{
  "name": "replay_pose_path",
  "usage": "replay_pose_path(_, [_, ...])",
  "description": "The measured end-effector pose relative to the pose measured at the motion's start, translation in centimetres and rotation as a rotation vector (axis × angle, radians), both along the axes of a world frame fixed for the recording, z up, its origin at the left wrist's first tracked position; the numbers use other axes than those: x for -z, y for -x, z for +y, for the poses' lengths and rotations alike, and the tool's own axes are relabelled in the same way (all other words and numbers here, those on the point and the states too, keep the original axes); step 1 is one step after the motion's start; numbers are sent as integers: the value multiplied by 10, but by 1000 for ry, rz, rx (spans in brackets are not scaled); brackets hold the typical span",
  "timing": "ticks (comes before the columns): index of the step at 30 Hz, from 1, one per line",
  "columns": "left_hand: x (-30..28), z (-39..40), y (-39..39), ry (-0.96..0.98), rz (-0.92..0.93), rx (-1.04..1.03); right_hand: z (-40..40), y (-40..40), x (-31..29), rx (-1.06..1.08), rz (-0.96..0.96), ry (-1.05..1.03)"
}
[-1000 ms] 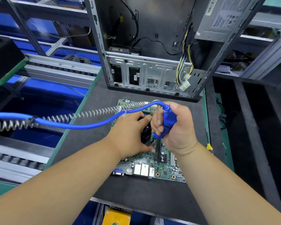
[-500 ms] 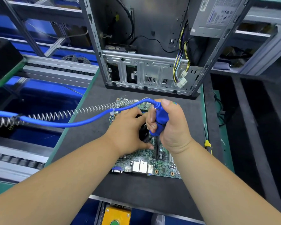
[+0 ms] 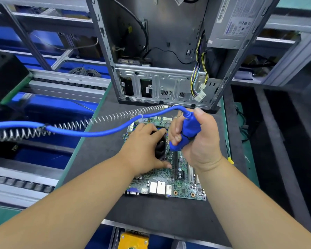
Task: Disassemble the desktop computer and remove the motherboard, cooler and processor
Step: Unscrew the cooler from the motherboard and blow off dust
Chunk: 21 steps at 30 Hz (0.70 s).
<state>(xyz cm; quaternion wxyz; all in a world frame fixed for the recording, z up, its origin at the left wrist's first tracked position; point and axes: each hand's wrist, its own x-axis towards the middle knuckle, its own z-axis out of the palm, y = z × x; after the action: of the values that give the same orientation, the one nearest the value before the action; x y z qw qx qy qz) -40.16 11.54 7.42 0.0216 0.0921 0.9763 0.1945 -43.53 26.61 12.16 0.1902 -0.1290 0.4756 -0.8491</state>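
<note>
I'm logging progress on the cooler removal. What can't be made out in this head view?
- Black cooler: mostly covered by the left hand.
- Blue powered screwdriver: its tip sits behind the right hand, so contact with a screw cannot be told.
- Processor: not visible.
- Grey power supply: label too small, cut by the top edge.
- Green motherboard: middle hidden by both hands.

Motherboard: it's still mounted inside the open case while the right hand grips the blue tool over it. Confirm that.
Not quite. The head view shows the motherboard lying flat on the dark mat, outside and in front of the open case. The right hand does grip the blue tool over it.
</note>
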Motion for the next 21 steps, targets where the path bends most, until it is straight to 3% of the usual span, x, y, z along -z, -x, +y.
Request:
replay_pose_path(9, [8,-16,-1,-171,15,-34,10,19,-16,125,46,-12])
replay_pose_path(21, [9,-10,3,-62,19,-20,-14,33,10,92,88,-120])
